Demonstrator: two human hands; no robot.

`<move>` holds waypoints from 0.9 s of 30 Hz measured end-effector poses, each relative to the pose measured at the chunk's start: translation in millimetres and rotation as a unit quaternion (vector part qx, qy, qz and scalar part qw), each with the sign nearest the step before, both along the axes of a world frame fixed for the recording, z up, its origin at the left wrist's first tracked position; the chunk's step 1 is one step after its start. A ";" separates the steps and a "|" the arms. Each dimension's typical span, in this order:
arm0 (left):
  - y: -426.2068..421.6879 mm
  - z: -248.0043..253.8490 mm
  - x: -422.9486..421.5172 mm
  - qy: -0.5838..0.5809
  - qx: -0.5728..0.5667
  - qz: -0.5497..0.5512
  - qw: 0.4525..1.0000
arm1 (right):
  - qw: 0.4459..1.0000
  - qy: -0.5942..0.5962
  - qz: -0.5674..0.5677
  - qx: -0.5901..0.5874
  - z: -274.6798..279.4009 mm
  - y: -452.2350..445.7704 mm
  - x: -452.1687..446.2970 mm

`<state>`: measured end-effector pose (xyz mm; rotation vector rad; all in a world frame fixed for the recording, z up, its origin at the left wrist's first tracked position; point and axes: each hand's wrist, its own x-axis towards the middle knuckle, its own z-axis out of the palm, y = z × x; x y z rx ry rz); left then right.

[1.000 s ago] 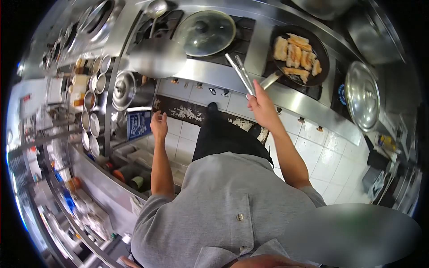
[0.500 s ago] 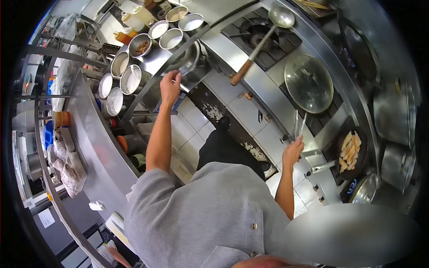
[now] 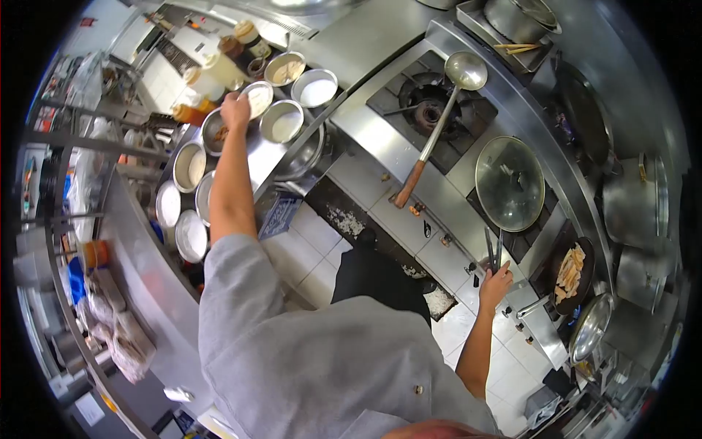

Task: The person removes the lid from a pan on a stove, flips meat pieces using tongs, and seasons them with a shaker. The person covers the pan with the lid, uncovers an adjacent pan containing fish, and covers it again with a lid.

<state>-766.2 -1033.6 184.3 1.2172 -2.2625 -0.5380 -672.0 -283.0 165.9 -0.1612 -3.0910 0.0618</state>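
My left hand (image 3: 235,111) is stretched out over the metal pots, at the edge of a pot of pale powder (image 3: 259,101) and above a pot of brown bits (image 3: 213,134). Its fingertips are hidden, so their grip does not show. Metal tongs (image 3: 488,240) are held in my right hand (image 3: 496,282), arms spread apart, beside the stove front. A frying pan (image 3: 585,289) with browned strips of food (image 3: 570,274) sits on the burner beyond that hand. Near the tongs' tips lies a glass lid (image 3: 510,183).
A long-handled ladle (image 3: 431,139) lies across the stove by a bare burner (image 3: 428,113). Squeeze bottles (image 3: 191,113) stand behind the pots. A steel counter (image 3: 139,249) runs along the left, with bagged food (image 3: 124,344) on a shelf. Another metal lid (image 3: 591,329) rests near the pan.
My left hand has moved from the rail's near side to over the pots, further left. My right hand still holds the tongs. The whole view has shifted.
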 end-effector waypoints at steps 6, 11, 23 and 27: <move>-134.5 -65.6 -38.4 -0.314 -0.101 -0.031 0.943 | 0.997 -0.018 0.067 0.016 56.5 -6.3 52.1; 98.5 -3.7 -25.4 -0.239 -0.173 -0.267 0.917 | 0.992 -0.121 -0.035 0.025 70.5 3.8 142.5; 16.0 96.6 -43.6 -0.167 -0.329 0.024 0.929 | 0.988 0.029 -0.027 -0.151 77.0 -34.9 119.1; 130.1 154.1 -21.6 -0.012 -0.354 -0.196 0.915 | 0.939 0.096 0.030 -0.329 69.2 -59.0 80.4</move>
